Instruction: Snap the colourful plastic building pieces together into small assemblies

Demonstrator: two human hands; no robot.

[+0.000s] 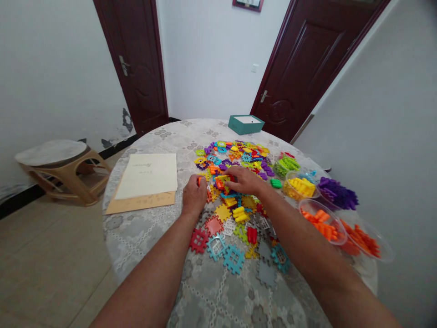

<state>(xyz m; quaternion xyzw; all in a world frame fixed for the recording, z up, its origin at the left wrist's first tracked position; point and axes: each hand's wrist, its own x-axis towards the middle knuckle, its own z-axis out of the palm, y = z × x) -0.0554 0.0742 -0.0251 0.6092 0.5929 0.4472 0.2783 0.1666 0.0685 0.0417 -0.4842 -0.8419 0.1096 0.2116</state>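
Near the middle of the table, my left hand (194, 196) is closed, with a small orange plastic building piece (199, 181) showing at its fingertips. To its right, my right hand (241, 180) reaches into a pile of colourful plastic building pieces, fingers apart and curved. Close to those fingertips lies an orange piece (221, 183); whether they touch it I cannot tell. Between my forearms are flat notched pieces, among them a red square (214, 225), a blue window-like square (234, 258) and a grey square (266, 272). A ridged yellow piece (240, 214) lies nearby.
Right of the pile stand clear tubs of sorted pieces: a yellow-filled tub (301, 187), an orange-filled tub (322, 224) and others holding green, purple and orange. Paper sheets (146, 175) lie at left. A green box (246, 125) sits at the far edge; a stool (64, 171) stands beyond the table.
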